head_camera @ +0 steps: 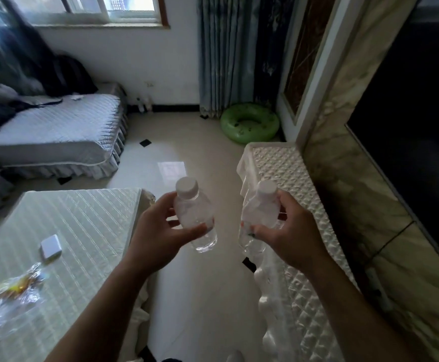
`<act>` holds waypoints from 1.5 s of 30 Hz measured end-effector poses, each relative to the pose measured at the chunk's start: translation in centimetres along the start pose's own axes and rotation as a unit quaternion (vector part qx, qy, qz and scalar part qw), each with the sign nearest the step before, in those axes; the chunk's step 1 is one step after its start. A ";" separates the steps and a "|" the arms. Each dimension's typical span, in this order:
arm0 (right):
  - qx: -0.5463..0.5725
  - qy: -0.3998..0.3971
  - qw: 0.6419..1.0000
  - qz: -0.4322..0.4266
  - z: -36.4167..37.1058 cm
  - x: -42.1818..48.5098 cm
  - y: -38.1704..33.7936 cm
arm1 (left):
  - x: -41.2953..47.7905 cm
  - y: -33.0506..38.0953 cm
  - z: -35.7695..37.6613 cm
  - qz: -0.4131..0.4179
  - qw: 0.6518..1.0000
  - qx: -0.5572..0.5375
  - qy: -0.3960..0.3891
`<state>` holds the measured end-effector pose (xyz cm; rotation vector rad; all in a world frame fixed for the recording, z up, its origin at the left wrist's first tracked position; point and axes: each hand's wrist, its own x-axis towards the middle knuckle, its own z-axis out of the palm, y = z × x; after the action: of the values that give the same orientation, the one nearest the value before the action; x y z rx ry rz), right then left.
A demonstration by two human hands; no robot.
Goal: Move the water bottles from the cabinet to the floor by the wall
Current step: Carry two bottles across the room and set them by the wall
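Here the left hand (pixel 158 231) grips the left bottle (pixel 192 207), a clear water bottle with a white cap, with its thumb across the front and its fingers curled round the back. The right hand (pixel 289 236) grips the right bottle (pixel 259 212), which is of the same kind, with the thumb low on the front and the fingers wrapped behind. Both bottles are held in the air side by side and apart, caps tilted toward the far side. They hang over the pale tiled floor (pixel 187 158) between a table (pixel 82 218) on the left and the cabinet (pixel 286 173) on the right. The right bottle hangs at the cabinet's left edge. The cabinet has a white quilted cover and stands against a marbled wall (pixel 343 152) below a dark screen (pixel 409 126). On the table lie a small white box (pixel 50 249) and a crumpled clear wrapper (pixel 12 296). Farther off, a grey sofa (pixel 56 131) sits on the left and a green swim ring (pixel 249 125) lies on the floor by a curtain (pixel 226 56). Two small bottles (pixel 144 103), blurred, stand at the foot of the far wall (pixel 140 61).
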<state>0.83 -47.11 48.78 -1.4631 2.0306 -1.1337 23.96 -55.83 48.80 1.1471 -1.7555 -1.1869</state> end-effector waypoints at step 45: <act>-0.016 -0.033 0.996 -0.076 20.5 67.3 -4.3 | 66.6 -11.1 -13.8 -0.021 0.998 -0.027 0.055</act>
<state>-7.57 -117.13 49.32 -1.6721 1.9293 -1.0995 16.14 -124.28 47.98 1.2007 -1.6146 -1.1668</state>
